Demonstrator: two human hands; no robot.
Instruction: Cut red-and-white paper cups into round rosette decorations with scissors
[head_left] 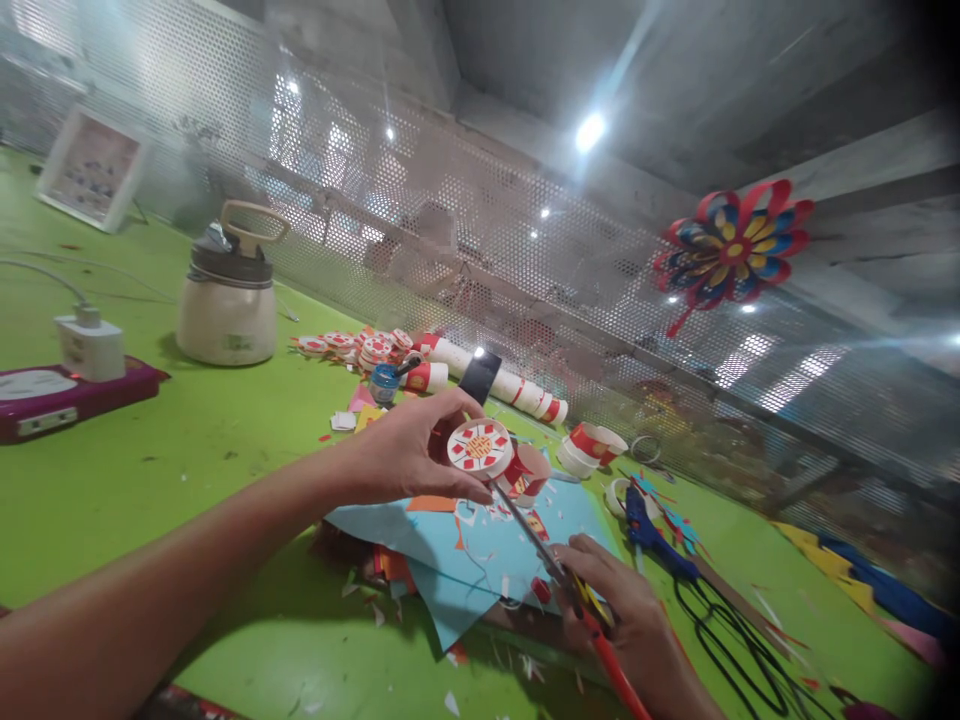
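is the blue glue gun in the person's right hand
No, the right hand holds scissors, while the blue glue gun lies apart from it on the green table.

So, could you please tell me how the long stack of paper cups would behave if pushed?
The stack would probably roll, as it lies on its rounded side. It is likely light for its bulk, judging by the thin-walled cup nearby. It might separate, since several rims show along it.

Craft workshop, green table (240, 430), light-blue paper (450, 605), glue gun (660, 546), scissors (553, 568)
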